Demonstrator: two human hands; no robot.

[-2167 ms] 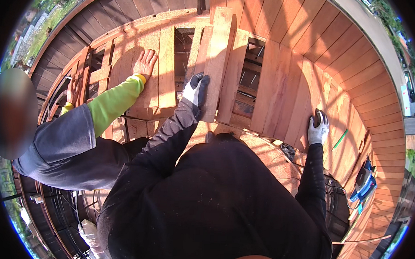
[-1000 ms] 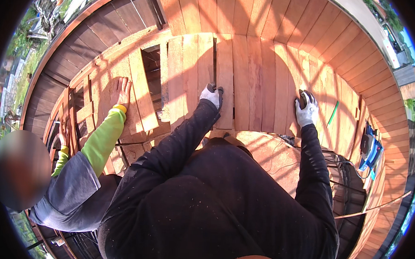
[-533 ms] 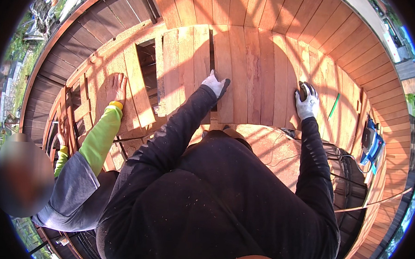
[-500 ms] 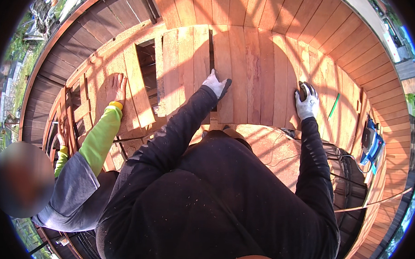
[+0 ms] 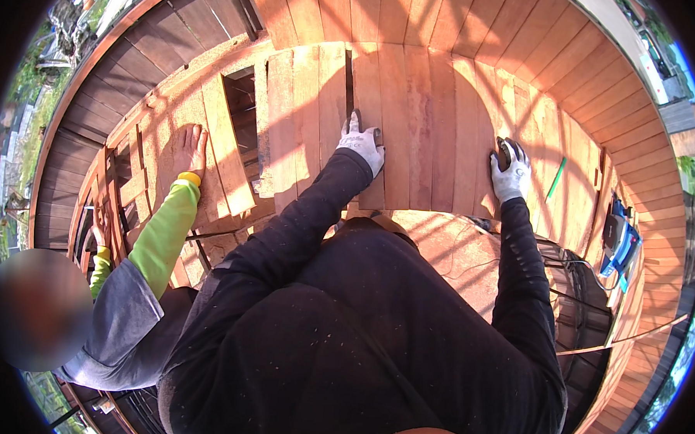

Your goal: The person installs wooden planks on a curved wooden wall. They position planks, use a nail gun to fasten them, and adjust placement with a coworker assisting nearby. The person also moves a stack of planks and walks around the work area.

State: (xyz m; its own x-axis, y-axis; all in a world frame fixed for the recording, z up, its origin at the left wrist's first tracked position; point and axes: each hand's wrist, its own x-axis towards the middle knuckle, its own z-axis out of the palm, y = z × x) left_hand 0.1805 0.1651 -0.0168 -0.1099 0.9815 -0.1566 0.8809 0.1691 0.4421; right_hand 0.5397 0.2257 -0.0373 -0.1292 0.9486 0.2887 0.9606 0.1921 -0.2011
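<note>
My left hand [image 5: 361, 146], in a white glove with dark patches, rests on a plank [image 5: 369, 86] beside a narrow dark gap in a curved row of reddish-brown boards [image 5: 418, 119]; its fingers are apart, reaching up along the board. My right hand [image 5: 511, 174], in a similar glove, lies farther right on the same row, fingers spread and slightly bent. A thin green strip [image 5: 555, 179] lies to its right. Left of my hand, a co-worker's bare hand [image 5: 191, 150] rests on the boarding near a loose pale board [image 5: 227, 153] and a wider dark opening [image 5: 240, 107].
The co-worker [image 5: 134, 308] is close on my left. A blue power tool [image 5: 622, 241] with a cable sits at the right. Curved plank tiers [image 5: 465, 16] rise behind; dark older boards [image 5: 113, 71] line the left. A long thin strip [image 5: 629, 339] juts out at the lower right.
The raised plank my left hand held earlier now lies flat in the row. My left fingers have since stretched upward. Both the co-worker and the scene have shifted in view.
</note>
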